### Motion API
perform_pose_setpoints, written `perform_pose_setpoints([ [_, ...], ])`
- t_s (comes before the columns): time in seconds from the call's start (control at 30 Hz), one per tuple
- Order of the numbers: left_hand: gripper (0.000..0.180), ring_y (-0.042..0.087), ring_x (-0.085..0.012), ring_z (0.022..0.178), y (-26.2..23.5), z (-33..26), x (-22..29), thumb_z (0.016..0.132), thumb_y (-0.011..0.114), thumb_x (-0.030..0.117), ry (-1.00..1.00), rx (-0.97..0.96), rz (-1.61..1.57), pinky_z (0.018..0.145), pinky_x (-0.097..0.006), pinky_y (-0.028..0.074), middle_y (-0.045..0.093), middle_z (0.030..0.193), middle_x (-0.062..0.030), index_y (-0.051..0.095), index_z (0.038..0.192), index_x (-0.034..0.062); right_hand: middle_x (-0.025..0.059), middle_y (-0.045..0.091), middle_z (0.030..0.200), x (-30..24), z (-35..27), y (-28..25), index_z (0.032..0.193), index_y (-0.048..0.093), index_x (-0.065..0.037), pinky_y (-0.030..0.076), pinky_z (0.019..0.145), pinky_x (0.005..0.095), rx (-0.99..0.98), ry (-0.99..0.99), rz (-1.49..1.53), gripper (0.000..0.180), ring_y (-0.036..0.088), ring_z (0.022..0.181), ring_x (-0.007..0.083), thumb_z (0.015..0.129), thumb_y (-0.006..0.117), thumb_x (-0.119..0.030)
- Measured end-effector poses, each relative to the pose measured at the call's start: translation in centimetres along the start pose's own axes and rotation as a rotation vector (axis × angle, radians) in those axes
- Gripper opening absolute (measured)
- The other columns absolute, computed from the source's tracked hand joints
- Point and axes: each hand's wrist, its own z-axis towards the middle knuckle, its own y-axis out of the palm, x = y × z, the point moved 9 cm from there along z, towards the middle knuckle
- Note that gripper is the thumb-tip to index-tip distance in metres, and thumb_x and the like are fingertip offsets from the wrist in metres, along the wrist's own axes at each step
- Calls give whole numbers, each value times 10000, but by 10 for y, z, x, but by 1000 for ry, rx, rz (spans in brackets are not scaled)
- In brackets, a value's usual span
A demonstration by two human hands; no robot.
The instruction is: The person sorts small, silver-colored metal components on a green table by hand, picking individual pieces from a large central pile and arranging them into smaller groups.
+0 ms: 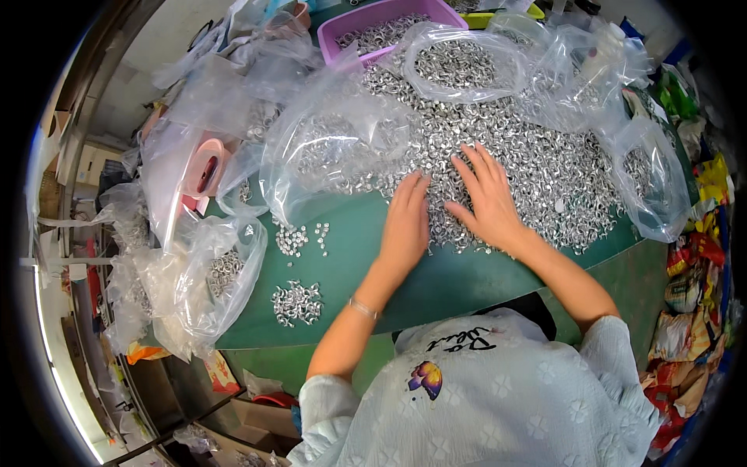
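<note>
Small silvery metal pieces are lying in a broad heap across the green table, and both hands are working at its near side. The left hand is resting at the heap's left margin, its fingers lying close together and nearly straight; whether it is holding a piece, I cannot tell. The right hand is reaching farther in, palm down, fingers spreading apart and thumb standing off to the left; what may be lying beneath its palm is hidden. A narrow gap is separating the hands, with pieces filling it.

Open room is lying mainly to the left of the left hand, where green tabletop is stretching toward two small piles: a looser one farther off and a compact one nearer the front edge. Along that edge, a green strip is running below the heap and narrowing toward the right, where the pieces are coming close to the rim.

Clear bags are crowding the other borders: one is covering the heap's left part, another is sagging at the right edge. A purple tub is standing behind the heap.
</note>
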Motion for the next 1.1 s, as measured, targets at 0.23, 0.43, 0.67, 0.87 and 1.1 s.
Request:
perform_pose_setpoints([
  [0.23,398,391,-396,1306,27,67,-30,923,513,128,110,-18,437,1045,-510,349,362,1449,-215,487,1306,19,229,329,1459,-1,2,26,1336,465,1,223,1121,514,-123,-25,-262,595,256,1374,424,903,554,-396],
  [0.43,450,384,-398,1311,16,90,-48,950,497,235,-114,-27,380,1017,-532,361,335,1482,-192,442,1354,44,212,374,1429,35,22,-4,1340,467,-10,230,1113,533,6,47,-291,620,277,1360,419,900,556,-438],
  [0.67,566,395,-469,1215,30,98,-22,833,657,253,150,22,337,1034,-513,342,420,1297,-305,466,1272,-50,224,342,1449,39,20,4,1370,419,-3,227,1121,515,-86,57,-344,672,255,1376,417,891,556,-454],
  [0.87,612,392,-462,1204,25,102,-23,793,696,306,152,63,307,1033,-509,334,397,1301,-307,475,1250,-37,231,362,1426,42,32,0,1358,423,5,224,1111,519,-4,15,-418,622,294,1357,395,889,570,-377],
  [1.1,659,376,-456,1228,28,89,-22,770,707,322,148,9,273,1037,-528,315,407,1304,-288,456,1245,-60,205,386,1428,41,31,9,1361,423,15,188,1129,517,-143,8,-440,609,270,1380,368,908,521,-380],
])
